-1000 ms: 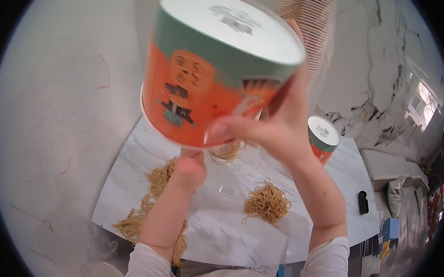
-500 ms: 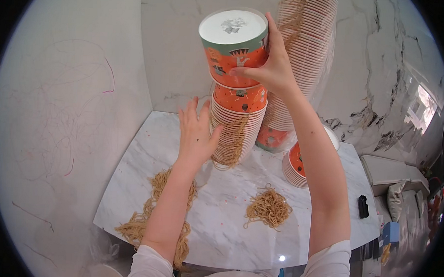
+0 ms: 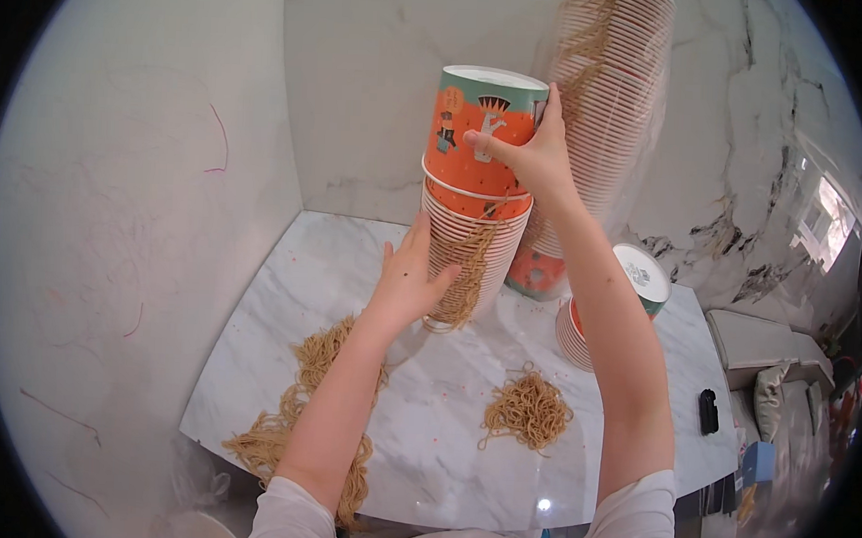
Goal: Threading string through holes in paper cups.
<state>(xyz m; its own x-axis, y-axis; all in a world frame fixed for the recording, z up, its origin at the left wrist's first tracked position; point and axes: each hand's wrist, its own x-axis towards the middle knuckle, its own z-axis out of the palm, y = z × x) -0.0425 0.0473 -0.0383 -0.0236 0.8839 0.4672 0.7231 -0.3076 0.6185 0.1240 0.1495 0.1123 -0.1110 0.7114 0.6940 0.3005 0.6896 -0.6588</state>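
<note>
- One upturned orange-and-green tub sits atop a stack of nested tubs toward the back of the bench.
- Right hand: grasping that tub's side, thumb across its front.
- Left hand: unclenched, fingers spread at the stack's left side; whether it presses, I cannot tell.
- Tan strands hang down the stack's front.

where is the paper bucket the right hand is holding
In the head view's upper middle, the upside-down paper bucket is at the top of the leftmost bucket stack, left of the tall plastic-wrapped stack.
</note>
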